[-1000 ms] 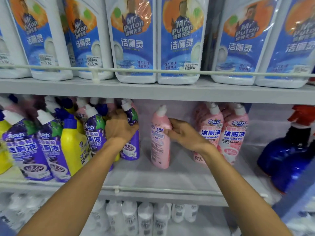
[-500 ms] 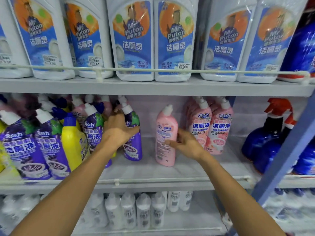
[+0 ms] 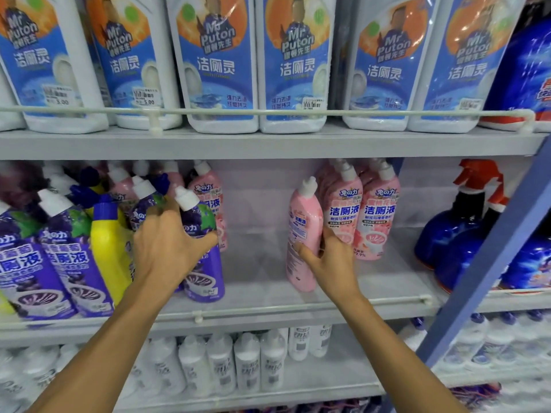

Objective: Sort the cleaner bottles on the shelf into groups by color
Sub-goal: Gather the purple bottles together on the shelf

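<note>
On the middle shelf my left hand grips a purple bottle with a white cap, at the right end of a mixed cluster. That cluster holds purple bottles, a yellow bottle and pink bottles behind. My right hand holds a pink bottle standing upright, close beside the left side of a pink group at the right. A bare stretch of shelf lies between the two hands.
White jugs with blue labels fill the upper shelf behind a wire rail. Blue spray bottles with red triggers stand at the right. A blue upright post slants at the right. White bottles line the lower shelf.
My right hand has moved the pink bottle rightward until it stands against the pink group. My left hand keeps its grip on the purple bottle. The view has shifted.
</note>
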`<state>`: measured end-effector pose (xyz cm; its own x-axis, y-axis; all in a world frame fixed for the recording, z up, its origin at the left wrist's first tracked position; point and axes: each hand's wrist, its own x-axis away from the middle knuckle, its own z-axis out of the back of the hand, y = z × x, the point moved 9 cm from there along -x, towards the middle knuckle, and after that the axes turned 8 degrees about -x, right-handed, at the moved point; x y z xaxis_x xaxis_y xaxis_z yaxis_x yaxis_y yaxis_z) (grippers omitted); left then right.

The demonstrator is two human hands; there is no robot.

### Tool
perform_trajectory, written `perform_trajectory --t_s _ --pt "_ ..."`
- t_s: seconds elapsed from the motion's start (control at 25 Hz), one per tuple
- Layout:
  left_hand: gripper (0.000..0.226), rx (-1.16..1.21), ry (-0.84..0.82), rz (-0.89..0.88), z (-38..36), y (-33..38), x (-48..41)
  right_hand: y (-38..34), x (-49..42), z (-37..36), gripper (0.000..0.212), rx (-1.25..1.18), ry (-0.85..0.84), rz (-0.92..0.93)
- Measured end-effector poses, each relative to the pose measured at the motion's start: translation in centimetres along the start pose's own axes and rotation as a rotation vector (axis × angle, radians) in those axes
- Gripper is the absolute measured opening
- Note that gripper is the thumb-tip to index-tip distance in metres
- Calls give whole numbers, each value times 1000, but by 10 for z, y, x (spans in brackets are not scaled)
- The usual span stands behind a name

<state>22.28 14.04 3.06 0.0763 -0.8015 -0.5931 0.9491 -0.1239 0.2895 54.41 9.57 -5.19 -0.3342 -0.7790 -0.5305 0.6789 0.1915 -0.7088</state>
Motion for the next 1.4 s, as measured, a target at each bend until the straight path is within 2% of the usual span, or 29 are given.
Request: perform_trajectory --t_s 0.08,0.28,0.36,0.44,0.56,0.64,0.76,0.84,1.08,1.2,1.28,1.4 --pt "61 3 10 26 4 -8 3 3 4 -2 50 -53 -21 -27" --pt "68 98 62 80 -6 -19 20 -5 -11 -10 54 -542 -448 -86" --pt "73 156 84 100 -7 -22 26 -10 -18 -8 49 -568 -515 -104" --pt "76 175 105 111 -8 -23 30 -1 -24 -10 50 -526 -434 -133" --pt "77 177 117 120 -8 -24 31 3 -23 -15 71 -406 -215 -131" --pt "77 175 109 108 -9 -25 31 -7 -21 -17 76 -338 -139 -86" --pt "78 194 106 95 -8 -25 31 -9 -13 -27 66 -389 -270 -82" --pt "78 202 110 98 -8 -26 31 0 -6 -29 75 -411 -300 -119" --pt "79 228 127 160 -11 -32 32 -2 3 -7 100 -29 130 -171" --pt "80 211 112 149 -11 -32 32 5 6 -14 106 -67 112 -149" --pt "79 201 112 150 -11 -34 33 13 7 -19 103 -136 49 -147" --pt "74 200 117 166 -11 -43 32 25 10 -9 97 -130 84 -187"
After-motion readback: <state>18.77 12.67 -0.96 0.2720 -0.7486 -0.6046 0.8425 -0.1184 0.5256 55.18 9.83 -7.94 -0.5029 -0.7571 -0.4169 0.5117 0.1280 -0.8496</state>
